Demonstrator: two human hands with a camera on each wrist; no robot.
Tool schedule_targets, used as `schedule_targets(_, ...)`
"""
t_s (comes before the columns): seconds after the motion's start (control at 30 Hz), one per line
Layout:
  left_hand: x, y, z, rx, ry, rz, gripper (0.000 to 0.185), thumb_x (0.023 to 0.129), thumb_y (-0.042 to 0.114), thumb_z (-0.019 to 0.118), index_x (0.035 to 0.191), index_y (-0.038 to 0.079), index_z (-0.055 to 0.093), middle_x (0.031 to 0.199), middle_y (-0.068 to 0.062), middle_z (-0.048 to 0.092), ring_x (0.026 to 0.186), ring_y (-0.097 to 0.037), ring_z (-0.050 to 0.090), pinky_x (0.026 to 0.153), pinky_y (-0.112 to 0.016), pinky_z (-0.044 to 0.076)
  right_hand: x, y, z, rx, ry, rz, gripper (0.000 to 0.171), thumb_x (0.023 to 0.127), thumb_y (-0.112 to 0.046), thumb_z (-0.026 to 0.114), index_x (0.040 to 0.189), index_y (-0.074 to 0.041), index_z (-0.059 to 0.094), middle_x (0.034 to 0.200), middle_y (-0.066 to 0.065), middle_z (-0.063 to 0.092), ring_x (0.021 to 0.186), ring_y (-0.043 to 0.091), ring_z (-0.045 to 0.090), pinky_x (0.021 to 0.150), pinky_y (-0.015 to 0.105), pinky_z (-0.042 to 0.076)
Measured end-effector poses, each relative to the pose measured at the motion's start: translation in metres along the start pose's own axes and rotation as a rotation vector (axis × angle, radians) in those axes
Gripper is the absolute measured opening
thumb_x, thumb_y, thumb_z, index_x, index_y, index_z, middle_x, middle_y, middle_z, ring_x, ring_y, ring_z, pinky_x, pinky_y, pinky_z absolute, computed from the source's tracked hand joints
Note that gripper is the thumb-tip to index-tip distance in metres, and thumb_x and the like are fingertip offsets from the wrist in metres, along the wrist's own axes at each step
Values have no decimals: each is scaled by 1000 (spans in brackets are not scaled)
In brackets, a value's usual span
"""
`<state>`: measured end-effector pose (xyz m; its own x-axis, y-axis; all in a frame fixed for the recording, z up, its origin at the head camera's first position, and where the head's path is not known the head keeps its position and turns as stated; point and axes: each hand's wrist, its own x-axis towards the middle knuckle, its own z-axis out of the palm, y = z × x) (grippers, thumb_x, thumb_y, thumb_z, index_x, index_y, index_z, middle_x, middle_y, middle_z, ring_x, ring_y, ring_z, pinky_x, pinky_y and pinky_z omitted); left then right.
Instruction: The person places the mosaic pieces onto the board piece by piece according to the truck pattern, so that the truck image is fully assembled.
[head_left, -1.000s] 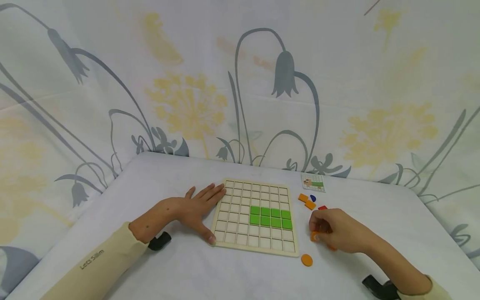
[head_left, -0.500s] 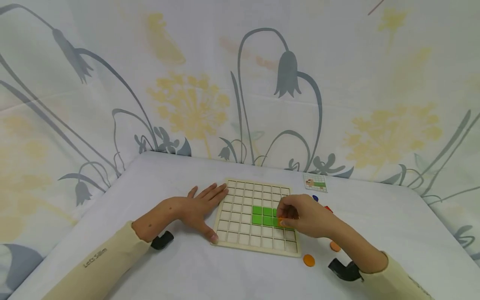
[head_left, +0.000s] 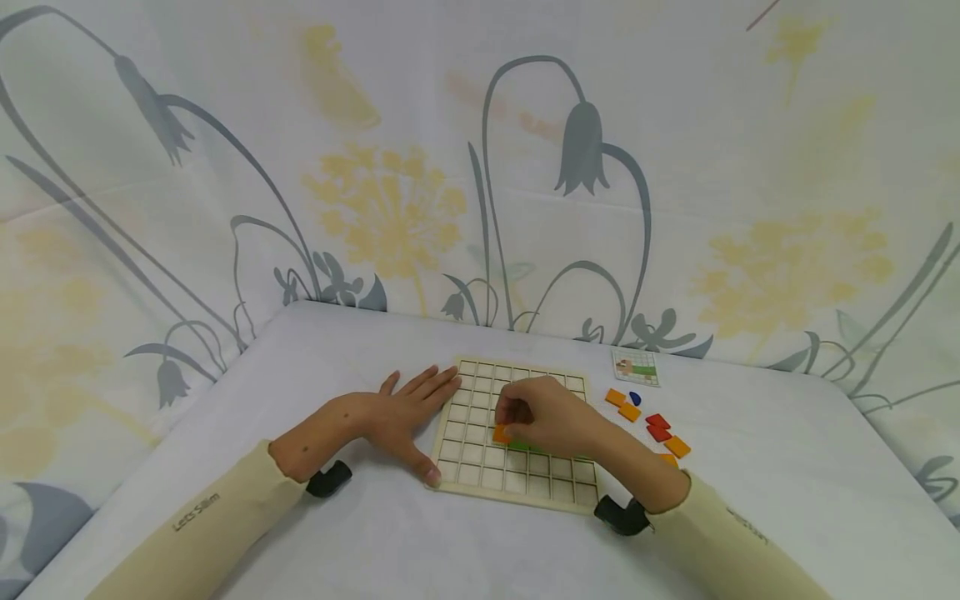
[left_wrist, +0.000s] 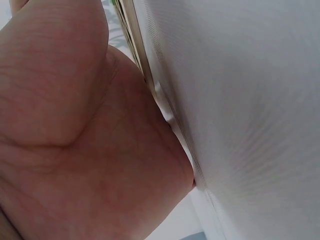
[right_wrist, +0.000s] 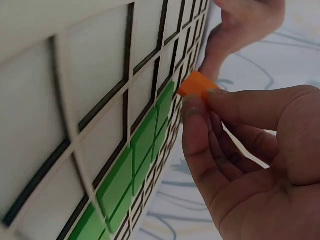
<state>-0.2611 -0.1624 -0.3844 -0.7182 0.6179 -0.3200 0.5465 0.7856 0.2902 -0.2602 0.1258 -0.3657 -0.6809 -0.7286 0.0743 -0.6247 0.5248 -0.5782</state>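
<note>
- Orange tile (head_left: 501, 434) sat pinched in the right hand (head_left: 543, 417), low over the wooden grid board (head_left: 472, 454), just at 9 o'clock of the green tiles (right_wrist: 132, 165).
- Loose orange and red pieces (head_left: 654, 425) and a small pattern card (head_left: 636, 367) lay at 3 o'clock, off the board.
- Left hand (head_left: 401, 417) lay flat, fingers straight, thumb against the board's 9 o'clock edge.
- White cloth (head_left: 360, 533) stretched bare toward 6 o'clock.

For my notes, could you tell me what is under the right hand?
Under the right hand lies the grid board, with green tiles; it pinches an orange tile. The head view hides most greens.
</note>
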Motion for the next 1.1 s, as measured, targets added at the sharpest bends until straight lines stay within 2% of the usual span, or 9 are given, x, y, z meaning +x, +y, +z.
schedule_targets(0.1, 0, 0, 0, 1, 1, -1, 138, 79, 75, 80, 172, 15, -3, 179, -1, -14, 164, -29, -13, 125, -70, -4, 10, -3, 4, -18, 20, 10, 10, 94, -1, 75, 93, -10, 73, 84, -8, 67, 73, 6, 60, 69, 27, 54)
schedule_targets(0.37, 1, 0, 1, 4, 1, -7, 138, 79, 76, 79, 172, 16, -4, 179, 1, -14, 164, -28, -14, 125, -69, -5, 18, -6, 7, -48, 38, 135, 15, 93, 3, 71, 90, -13, 72, 80, -8, 67, 72, 9, 59, 68, 28, 51)
schedule_targets(0.63, 1, -1, 1, 4, 0, -12, 138, 79, 76, 79, 172, 17, -4, 179, 1, -14, 164, -27, -14, 125, -69, -6, 15, -2, 10, -42, 33, 122, 13, 94, 0, 74, 89, -12, 75, 81, -7, 69, 73, 9, 60, 69, 28, 53)
schedule_targets(0.87, 0, -1, 1, 5, 7, -7, 138, 79, 76, 80, 172, 16, -3, 179, 1, -14, 164, -28, -13, 125, -69, -5, 12, -4, 16, -45, 41, 157, 13, 94, -3, 78, 88, -15, 79, 84, -10, 71, 76, 8, 59, 72, 28, 52)
schedule_targets(1.1, 0, 0, 0, -1, 1, -9, 138, 79, 75, 80, 172, 16, -3, 179, 1, -14, 164, -27, -14, 125, -69, -5, 2, -2, 7, -38, 53, 153, 7, 96, -7, 76, 97, -14, 78, 88, -9, 69, 72, 10, 59, 68, 28, 53)
